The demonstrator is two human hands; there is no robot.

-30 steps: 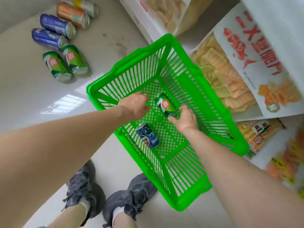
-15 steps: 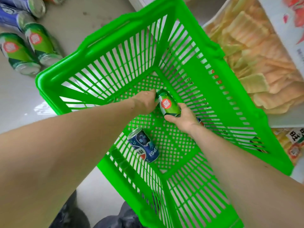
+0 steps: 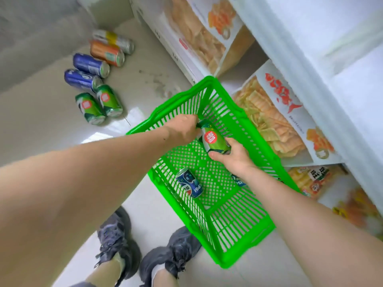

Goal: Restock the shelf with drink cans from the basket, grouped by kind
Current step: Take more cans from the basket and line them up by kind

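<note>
Both hands are inside the green plastic basket (image 3: 244, 243), which stands on the pale floor (image 3: 41, 125) beside the low shelf. The right hand (image 3: 233, 157) has its thumb and fingers curled round the lower end of a green can with a red round label (image 3: 214, 139), and the can is tilted. The left hand (image 3: 183, 129) touches the upper end of the same can; its fingers are bent there, but I cannot tell if they really grip it. On the basket bottom lies a blue Pepsi can (image 3: 189, 182) on its side, and a second blue can (image 3: 239, 181) is partly hidden under the right wrist. On the floor to the left lie two green cans (image 3: 98, 105), two blue cans (image 3: 87, 72), an orange can (image 3: 107, 52) and a silver and yellow can (image 3: 114, 41), side by side. Bags of snacks (image 3: 267, 121) fill the shelf at the right. Two dark sneakers (image 3: 145, 249) show below.
</note>
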